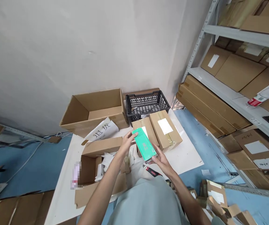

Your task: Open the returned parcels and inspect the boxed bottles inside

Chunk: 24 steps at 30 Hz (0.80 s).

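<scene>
I hold a flat green packet (144,145) over the white table (186,154). My left hand (126,142) grips its far left edge with thumb and fingers. My right hand (160,160) supports its near right end from below, fingers curled on the edge. Below my left hand sits an open cardboard box (94,162) with white papers inside. Two sealed cardboard boxes (164,129) with white labels lie just beyond the packet.
A large open carton (92,111) and a black plastic crate (145,103) stand against the wall. Metal shelving (230,93) with flat cartons fills the right. Torn cardboard (218,200) litters the blue floor. A red-and-black tool (152,171) lies near my lap.
</scene>
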Each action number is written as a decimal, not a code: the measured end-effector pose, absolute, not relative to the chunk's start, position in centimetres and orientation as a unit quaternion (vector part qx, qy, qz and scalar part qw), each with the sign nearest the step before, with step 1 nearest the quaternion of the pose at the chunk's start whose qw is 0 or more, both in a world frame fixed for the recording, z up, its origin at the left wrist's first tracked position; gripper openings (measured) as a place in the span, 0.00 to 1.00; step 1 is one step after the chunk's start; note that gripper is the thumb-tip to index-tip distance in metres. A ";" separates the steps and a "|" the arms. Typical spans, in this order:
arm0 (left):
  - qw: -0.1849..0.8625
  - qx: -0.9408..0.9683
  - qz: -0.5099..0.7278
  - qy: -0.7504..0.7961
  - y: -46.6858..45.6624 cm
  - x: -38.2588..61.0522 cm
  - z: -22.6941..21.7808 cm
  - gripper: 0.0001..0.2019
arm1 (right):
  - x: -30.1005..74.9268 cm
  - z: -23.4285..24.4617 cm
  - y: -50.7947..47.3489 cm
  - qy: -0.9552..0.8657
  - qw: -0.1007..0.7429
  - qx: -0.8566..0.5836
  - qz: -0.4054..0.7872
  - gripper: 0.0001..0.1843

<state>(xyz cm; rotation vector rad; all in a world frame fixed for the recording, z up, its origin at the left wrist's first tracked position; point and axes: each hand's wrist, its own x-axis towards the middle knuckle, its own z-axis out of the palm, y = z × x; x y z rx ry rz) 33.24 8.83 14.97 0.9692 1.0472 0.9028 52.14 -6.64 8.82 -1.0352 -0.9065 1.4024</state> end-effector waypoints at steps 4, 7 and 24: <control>0.702 0.258 0.439 0.497 9.2 32.7 11.9 0.27 | 52.1 9.5 -3.8 -0.390 0.589 -0.482 0.518 0.58; 0.723 0.160 0.429 0.518 9.0 32.2 10.1 0.18 | 52.1 9.9 -1.2 -0.413 0.599 -0.492 0.478 0.53; 0.735 0.156 0.438 0.493 5.8 28.9 8.8 0.18 | 54.6 13.1 2.1 -0.578 0.500 -0.503 0.403 0.34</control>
